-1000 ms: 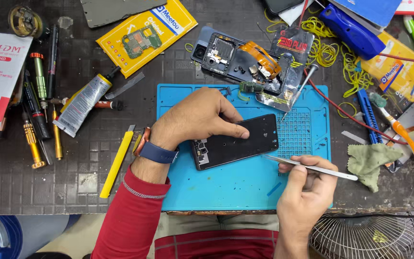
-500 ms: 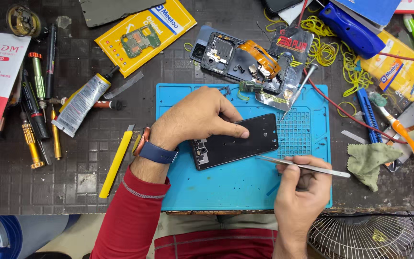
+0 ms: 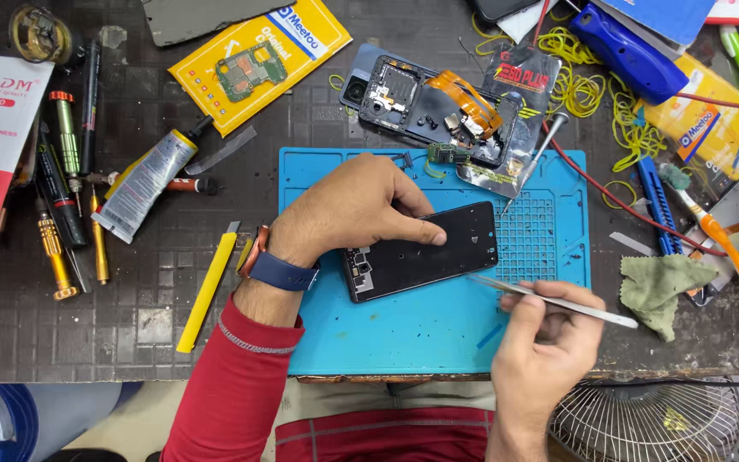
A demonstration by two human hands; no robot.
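two hands work over a dark tiled workbench (image 3: 130, 334), with a blue repair mat (image 3: 421, 342) lying at its near edge. a small wire fan (image 3: 647, 423) sits below the bench edge at lower right. on the mat lies a black phone frame (image 3: 438, 257), tilted, its open end with exposed parts toward the left. left hand (image 3: 348, 210), red sleeve and blue-strapped watch at the wrist, lies palm down over the frame's left half, fingers curled loosely, index fingertip pressing on the dark face; it pins the frame, not gripping around it. right hand (image 3: 545, 342) is closed in a pinch on silver tweezers (image 3: 558, 301), thumb on top; tweezers lie nearly flat, tip pointing left, just beside the frame's lower right corner, cannot tell if touching. behind the mat an opened phone back (image 3: 404, 98) with an orange flex cable. left of the mat a yellow pry stick (image 3: 207, 291), a grey glue tube (image 3: 143, 184) and screwdrivers (image 3: 66, 137). right of the mat a green cloth (image 3: 665, 287).
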